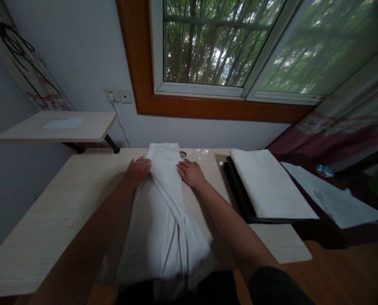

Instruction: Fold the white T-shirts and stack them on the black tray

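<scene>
A long white cloth (163,203) stretches over the table from its back edge towards me. Its far end lies flat and narrow, while the near part is creased in long twisted folds and hangs over the front edge. My left hand (139,169) rests on the cloth's left edge near the far end, fingers out and lying over the border. At the opposite edge, my right hand (191,173) lies with its fingers spread and their tips touching the cloth. Neither hand shows a closed grip. The undersides of both hands are hidden.
On the right, a stack of folded white cloth (271,186) lies over black material (238,190). Beyond it is a white printed sheet (335,197). A raised shelf (93,127) stands at the back left, below a wall socket (118,95). Behind the table is a window (217,51).
</scene>
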Tool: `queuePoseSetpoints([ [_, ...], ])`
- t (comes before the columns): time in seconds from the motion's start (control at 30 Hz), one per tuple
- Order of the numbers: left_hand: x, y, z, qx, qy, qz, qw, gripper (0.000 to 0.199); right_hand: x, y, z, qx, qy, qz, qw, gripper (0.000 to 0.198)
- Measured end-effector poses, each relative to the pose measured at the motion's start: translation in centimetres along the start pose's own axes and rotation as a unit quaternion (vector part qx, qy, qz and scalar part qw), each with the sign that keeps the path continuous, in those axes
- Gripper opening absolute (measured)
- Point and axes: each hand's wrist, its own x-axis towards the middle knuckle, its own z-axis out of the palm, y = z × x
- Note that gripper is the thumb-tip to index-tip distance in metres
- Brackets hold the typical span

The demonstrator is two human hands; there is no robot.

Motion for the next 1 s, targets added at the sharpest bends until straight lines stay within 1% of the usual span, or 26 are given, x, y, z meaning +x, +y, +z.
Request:
queuePoseSetpoints([
  [0.13, 2.1, 0.0, 0.3, -0.034, -0.024, -0.057, 0.998, 0.039, 2.0, 1.0, 0.4, -0.013, -0.003, 0.011, 1.000, 0.035],
  [0.23, 3.2, 0.2, 0.5, -0.049, -0.036, -0.073, 0.995, 0.040, 3.1, 1.4, 0.6, -0.013, -0.009, 0.022, 1.000, 0.036],
  [0.33, 3.3, 0.6, 0.6, -0.048, -0.040, -0.078, 0.995, 0.039, 3.3, 1.7, 0.9, -0.002, -0.019, 0.031, 0.999, 0.037],
  [0.43, 2.4, 1.4, 0.5, -0.035, -0.028, -0.078, 0.996, 0.038, 2.6, 1.8, 1.4, 0.009, -0.015, 0.030, 0.999, 0.041],
  [0.5, 1.4, 2.0, 0.5, -0.021, -0.008, -0.064, 0.998, 0.039, 1.8, 1.9, 1.6, 0.022, -0.004, 0.016, 1.000, 0.045],
  [0.57, 0.1, 2.7, 0.4, -0.007, 0.011, -0.032, 0.999, 0.041, 0.8, 2.0, 1.7, 0.042, 0.011, -0.006, 0.999, 0.046],
  [0.67, -2.2, 3.6, 0.4, 0.009, 0.033, 0.027, 0.999, 0.042, -0.9, 2.0, 1.5, 0.073, 0.039, -0.050, 0.995, 0.043],
  [0.77, -5.1, 4.4, 0.5, 0.028, 0.053, 0.076, 0.995, 0.041, -3.4, 1.5, 1.1, 0.089, 0.055, -0.095, 0.990, 0.038],
  [0.83, -7.4, 4.9, 0.7, 0.037, 0.049, 0.100, 0.993, 0.042, -5.4, 0.8, 0.7, 0.089, 0.055, -0.107, 0.989, 0.038],
  [0.9, -9.7, 5.3, 0.8, 0.036, 0.029, 0.116, 0.992, 0.044, -7.4, -0.1, 0.4, 0.086, 0.051, -0.109, 0.989, 0.038],
  [1.0, -12.9, 5.7, 0.9, 0.030, 0.011, 0.137, 0.990, 0.041, -9.8, -1.3, -0.2, 0.074, 0.037, -0.118, 0.990, 0.038],
])
